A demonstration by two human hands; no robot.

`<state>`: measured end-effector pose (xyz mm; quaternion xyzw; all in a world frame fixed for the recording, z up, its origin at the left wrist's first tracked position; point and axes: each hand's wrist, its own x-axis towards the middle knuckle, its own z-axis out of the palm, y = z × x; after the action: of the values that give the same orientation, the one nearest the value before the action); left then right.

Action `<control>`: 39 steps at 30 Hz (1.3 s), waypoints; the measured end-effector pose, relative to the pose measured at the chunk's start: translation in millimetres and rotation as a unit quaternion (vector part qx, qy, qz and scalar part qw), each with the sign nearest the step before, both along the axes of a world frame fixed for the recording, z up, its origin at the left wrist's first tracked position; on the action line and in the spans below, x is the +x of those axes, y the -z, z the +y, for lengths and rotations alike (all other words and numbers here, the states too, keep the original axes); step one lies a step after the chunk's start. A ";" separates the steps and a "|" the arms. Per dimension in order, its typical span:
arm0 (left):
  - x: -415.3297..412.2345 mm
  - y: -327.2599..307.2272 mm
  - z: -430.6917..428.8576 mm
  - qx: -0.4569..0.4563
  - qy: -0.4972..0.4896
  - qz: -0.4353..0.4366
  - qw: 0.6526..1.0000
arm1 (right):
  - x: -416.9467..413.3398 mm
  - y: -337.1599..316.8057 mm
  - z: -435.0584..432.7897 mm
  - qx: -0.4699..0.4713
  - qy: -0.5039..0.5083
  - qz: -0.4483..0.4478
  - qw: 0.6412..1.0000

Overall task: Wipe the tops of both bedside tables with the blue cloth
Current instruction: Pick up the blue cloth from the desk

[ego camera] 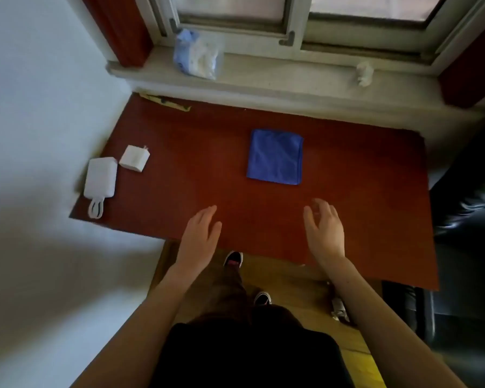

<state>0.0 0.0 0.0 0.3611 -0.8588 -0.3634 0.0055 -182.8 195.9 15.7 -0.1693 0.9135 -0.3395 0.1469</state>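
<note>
A folded blue cloth (275,157) lies flat on the reddish-brown top of a bedside table (196,175), right of centre. My left hand (200,239) hovers over the table's front edge, palm down, fingers spread and holding nothing. My right hand (325,231) is held over the front edge too, just below the cloth and apart from it, with fingers loosely curved and nothing in them. Only this one table is in view.
A white power bank (100,177) with a loop cable and a white plug adapter (134,158) lie at the table's left end. A tissue pack (198,53) and a crumpled tissue (364,72) sit on the windowsill behind. White wall left, dark furniture right.
</note>
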 end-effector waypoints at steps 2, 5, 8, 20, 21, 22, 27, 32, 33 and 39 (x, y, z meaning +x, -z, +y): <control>-18.2 5.3 -20.3 -0.024 0.004 0.000 1.000 | -19.1 4.1 -18.4 0.000 0.031 0.003 1.000; -48.9 17.5 -53.2 -0.044 0.038 -0.018 0.998 | -47.5 13.3 -49.8 0.018 0.057 -0.004 0.998; -78.3 28.4 -85.5 -0.064 0.066 -0.036 0.995 | -71.3 26.3 -79.2 0.052 0.071 -0.030 0.996; -131.8 72.3 -161.5 -0.149 0.218 -0.112 0.958 | -101.8 58.4 -160.5 0.138 0.194 -0.150 0.960; -131.1 73.7 -162.3 -0.151 0.221 -0.109 0.957 | -103.6 57.4 -160.4 0.103 0.225 -0.185 0.951; -130.4 74.6 -162.8 -0.153 0.223 -0.106 0.957 | -106.1 56.0 -159.7 0.073 0.252 -0.219 0.940; -130.2 75.3 -166.3 -0.150 0.229 -0.101 0.956 | -113.5 51.6 -155.5 -0.035 0.302 -0.343 0.889; -131.5 67.6 -169.5 -0.139 0.236 -0.099 0.957 | -102.7 33.0 -161.6 -0.109 0.267 -0.288 0.913; -132.8 65.0 -170.6 -0.135 0.236 -0.101 0.957 | -100.0 26.7 -163.1 -0.131 0.266 -0.280 0.913; -150.0 21.4 -169.8 -0.058 0.183 -0.058 0.980 | -74.6 -14.3 -152.1 -0.192 0.252 -0.210 0.925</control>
<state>-150.0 -169.8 -21.4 0.2171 -0.9288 -0.2866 -0.0898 -257.3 43.7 29.9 0.1168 0.7913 -0.5623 0.2097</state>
